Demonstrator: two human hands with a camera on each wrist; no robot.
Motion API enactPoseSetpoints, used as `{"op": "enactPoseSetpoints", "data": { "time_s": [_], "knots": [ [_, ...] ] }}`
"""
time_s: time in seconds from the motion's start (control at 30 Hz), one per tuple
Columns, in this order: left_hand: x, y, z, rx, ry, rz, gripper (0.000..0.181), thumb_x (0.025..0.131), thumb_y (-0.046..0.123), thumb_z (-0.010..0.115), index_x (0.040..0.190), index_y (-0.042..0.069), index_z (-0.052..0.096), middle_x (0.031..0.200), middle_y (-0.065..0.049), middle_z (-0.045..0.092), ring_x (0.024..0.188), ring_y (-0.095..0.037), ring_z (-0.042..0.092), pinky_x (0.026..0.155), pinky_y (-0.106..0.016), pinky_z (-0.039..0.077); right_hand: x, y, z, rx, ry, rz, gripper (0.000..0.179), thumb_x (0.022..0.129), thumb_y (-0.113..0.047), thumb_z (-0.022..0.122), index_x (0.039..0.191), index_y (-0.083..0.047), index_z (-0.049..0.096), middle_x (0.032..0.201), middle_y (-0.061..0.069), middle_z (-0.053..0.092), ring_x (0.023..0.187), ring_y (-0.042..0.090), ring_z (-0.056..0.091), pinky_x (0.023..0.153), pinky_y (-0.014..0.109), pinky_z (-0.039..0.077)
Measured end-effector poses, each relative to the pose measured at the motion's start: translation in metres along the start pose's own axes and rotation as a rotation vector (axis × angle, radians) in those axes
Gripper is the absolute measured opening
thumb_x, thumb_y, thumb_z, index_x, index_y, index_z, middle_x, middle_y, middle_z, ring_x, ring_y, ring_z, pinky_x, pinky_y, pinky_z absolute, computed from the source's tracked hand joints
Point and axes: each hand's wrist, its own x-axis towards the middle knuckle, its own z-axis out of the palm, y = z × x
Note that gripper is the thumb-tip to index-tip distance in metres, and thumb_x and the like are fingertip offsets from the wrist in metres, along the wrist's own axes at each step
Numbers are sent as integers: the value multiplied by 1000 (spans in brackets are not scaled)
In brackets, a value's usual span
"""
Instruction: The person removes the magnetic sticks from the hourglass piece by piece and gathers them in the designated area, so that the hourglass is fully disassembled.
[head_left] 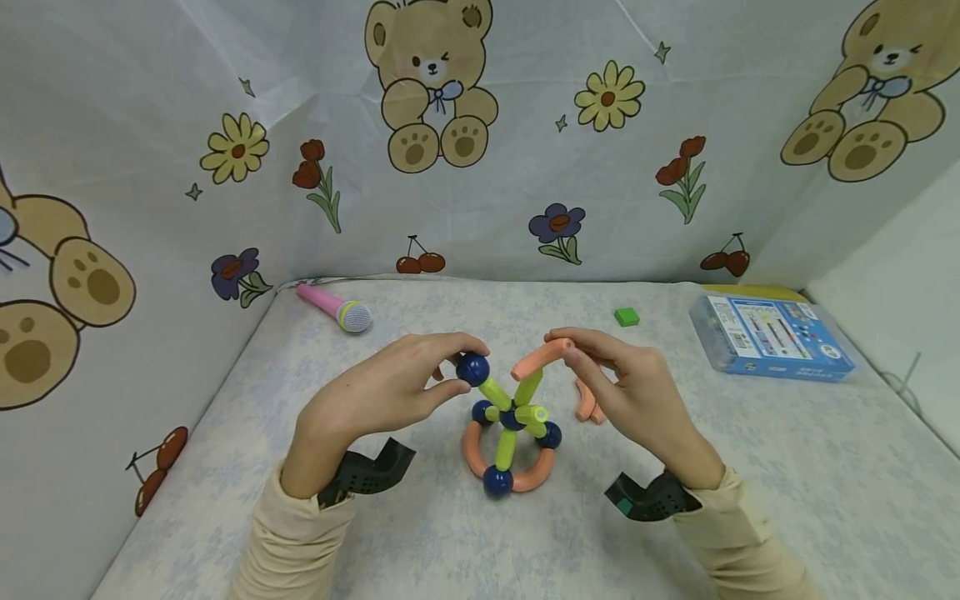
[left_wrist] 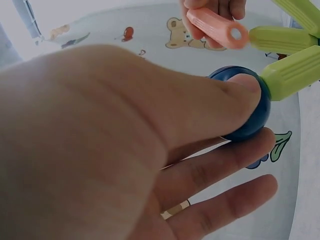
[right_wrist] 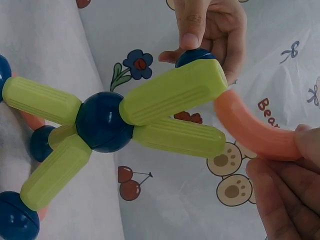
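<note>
Left of the blue hub (right_wrist: pixel 105 122), the left hand (head_left: pixel 401 382) pinches 1 blue ball (head_left: pixel 472 369) on 1 lime rod (head_left: pixel 495 392), while right of it the right hand (head_left: pixel 641 392) pinches 1 curved orange rod (head_left: pixel 537 361).

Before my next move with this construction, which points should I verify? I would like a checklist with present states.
1. Left grip pinches the dark blue ball: ok.
2. Right grip pinches the orange curved rod: ok.
3. Curved rod joined to held ball: not ok, gap visible.
4. Upper green rods all capped: not ok, two tips bare.
5. Curved rod clear of green rods: cannot tell, they overlap.
6. Front ball touches both base curves: ok.
</note>
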Motion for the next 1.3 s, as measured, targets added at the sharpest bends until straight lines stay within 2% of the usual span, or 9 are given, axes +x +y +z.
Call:
{"op": "enactPoseSetpoints", "data": {
  "time_s": [0.13, 0.3, 0.4, 0.5, 0.67, 0.8, 0.9, 1.1, 1.3],
  "knots": [
    [0, 0, 0, 4, 1, -4, 37, 98, 9, 72, 134, 8, 62, 124, -1, 71, 104, -10, 68, 89, -34, 58, 0, 3, -6, -1, 32, 37, 35, 99, 4, 64, 131, -5, 70, 122, 8, 75, 88, 7, 65, 67, 14, 45],
    [0, 0, 0, 6, 5, -2, 37, 98, 8, 71, 134, 7, 63, 123, -2, 72, 104, -10, 68, 89, -35, 58, 0, 9, -13, -13, 64, 79, 37, 102, 4, 59, 136, -8, 67, 119, 7, 75, 107, 4, 67, 84, 9, 48],
    [-1, 0, 0, 8, 6, 0, 37, 98, 8, 71, 134, 7, 63, 123, -2, 72, 104, -10, 68, 90, -35, 58, 0, 15, -17, -54, 69, 80, 38, 103, 3, 59, 138, -9, 66, 116, 7, 75, 103, 3, 66, 81, 9, 46],
    [-1, -1, 0, 11, 7, 3, 36, 98, 8, 71, 134, 7, 63, 123, -2, 72, 103, -10, 68, 90, -35, 58, -1, 20, -21, -99, 58, 120, 36, 102, -1, 62, 136, -10, 68, 115, 7, 75, 95, 11, 70, 78, 7, 46],
    [-1, 0, -1, 14, 4, -5, 37, 98, 8, 71, 134, 7, 63, 124, -2, 72, 104, -9, 68, 90, -34, 58, -4, 32, -29, -161, 9, 212, 24, 100, -6, 68, 123, -7, 67, 107, 11, 75, 83, 26, 77, 75, 3, 48],
    [-1, 2, -2, 16, 1, -14, 38, 98, 9, 72, 135, 7, 62, 124, -2, 72, 104, -10, 68, 90, -35, 58, -7, 44, -33, -208, -15, 226, 18, 96, -6, 73, 114, -6, 70, 100, 10, 77, 79, 25, 77, 70, 5, 49],
    [-1, 1, -1, 16, 2, -12, 38, 98, 8, 72, 134, 7, 63, 124, -2, 72, 104, -10, 68, 90, -35, 58, -10, 54, -34, -251, -66, 267, 14, 96, -11, 74, 110, -7, 75, 98, 9, 78, 79, 23, 76, 68, 15, 53],
    [-1, -1, 0, 15, 1, -4, 37, 98, 9, 71, 134, 7, 63, 124, -2, 72, 105, -10, 68, 90, -36, 58, -19, 73, -34, -277, -249, 432, 16, 100, -20, 71, 109, -8, 77, 97, 9, 78, 84, 25, 76, 70, 41, 58],
    [-2, 0, -1, 18, 6, 1, 36, 98, 9, 71, 133, 7, 63, 123, -2, 72, 104, -10, 68, 90, -35, 58, -26, 88, -33, -262, -394, 538, 17, 101, -21, 69, 111, -10, 76, 108, 14, 76, 91, 30, 74, 75, 47, 59]
  ]
}}
